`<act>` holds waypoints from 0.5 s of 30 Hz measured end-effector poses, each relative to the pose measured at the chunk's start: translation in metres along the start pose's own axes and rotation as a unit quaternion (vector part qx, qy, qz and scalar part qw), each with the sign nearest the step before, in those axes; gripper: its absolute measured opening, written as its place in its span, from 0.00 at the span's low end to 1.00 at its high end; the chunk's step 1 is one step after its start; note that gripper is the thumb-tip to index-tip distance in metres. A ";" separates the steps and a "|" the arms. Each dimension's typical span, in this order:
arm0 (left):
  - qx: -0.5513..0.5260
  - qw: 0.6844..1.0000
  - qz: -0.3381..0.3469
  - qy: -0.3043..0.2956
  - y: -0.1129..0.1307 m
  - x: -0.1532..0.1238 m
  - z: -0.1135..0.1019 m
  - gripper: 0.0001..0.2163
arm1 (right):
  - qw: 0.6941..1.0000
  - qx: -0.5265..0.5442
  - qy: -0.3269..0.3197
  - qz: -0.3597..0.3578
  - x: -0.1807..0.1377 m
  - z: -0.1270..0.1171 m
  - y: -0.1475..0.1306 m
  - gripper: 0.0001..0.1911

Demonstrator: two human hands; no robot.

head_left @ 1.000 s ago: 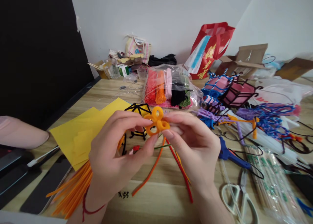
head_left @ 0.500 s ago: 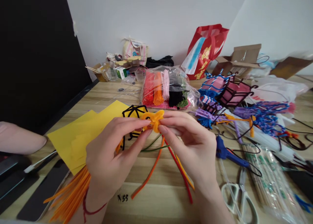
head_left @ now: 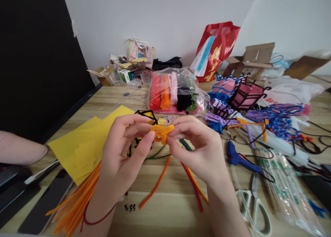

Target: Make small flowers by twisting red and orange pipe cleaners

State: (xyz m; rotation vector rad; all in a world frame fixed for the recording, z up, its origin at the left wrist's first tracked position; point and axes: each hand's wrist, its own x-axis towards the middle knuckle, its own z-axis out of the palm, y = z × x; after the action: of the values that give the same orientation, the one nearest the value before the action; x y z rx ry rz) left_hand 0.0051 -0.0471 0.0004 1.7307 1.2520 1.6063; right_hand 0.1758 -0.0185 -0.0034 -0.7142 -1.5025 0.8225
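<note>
Between my two hands, above the table, is a small looped shape bent from orange-yellow pipe cleaner (head_left: 162, 133). My left hand (head_left: 129, 150) pinches its left side between thumb and fingers. On the right side, the fingertips of my right hand (head_left: 198, 150) are closed on it. Behind my left hand stands a black-framed yellow lantern (head_left: 147, 115), mostly hidden. Below the hands lie an orange pipe cleaner (head_left: 157, 185), a red pipe cleaner (head_left: 193, 188) and a green one (head_left: 157, 156). A bundle of orange pipe cleaners (head_left: 74, 202) lies by my left wrist.
Yellow sheets (head_left: 85, 150) and a phone (head_left: 46, 202) lie on the left, near another person's arm (head_left: 20, 149). A bag of coloured pipe cleaners (head_left: 178, 92) sits behind. On the right are a blue glue gun (head_left: 240, 159), scissors (head_left: 256, 206) and pink lanterns (head_left: 247, 95).
The looped pipe cleaner has turned slightly and sits a little lower. My left fingers have shifted on it, with the index finger lifted higher. The view has moved slightly.
</note>
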 end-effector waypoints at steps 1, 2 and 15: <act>0.006 1.000 -0.006 -0.019 0.000 0.001 -0.001 0.08 | 1.000 -0.007 -0.011 0.002 0.001 -0.001 0.000 0.11; 0.018 0.999 -0.009 -0.037 0.000 0.001 -0.001 0.07 | 1.000 -0.015 -0.020 0.004 0.001 -0.001 -0.001 0.10; -0.061 0.988 -0.138 -0.013 0.003 0.007 0.002 0.03 | 0.999 0.044 0.001 0.031 -0.003 0.008 -0.005 0.12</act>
State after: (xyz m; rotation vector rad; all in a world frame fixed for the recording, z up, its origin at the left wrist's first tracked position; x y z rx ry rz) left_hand 0.0073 -0.0417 0.0062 1.4302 1.2886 1.4601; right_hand 0.1688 -0.0244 -0.0013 -0.6986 -1.4390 0.9284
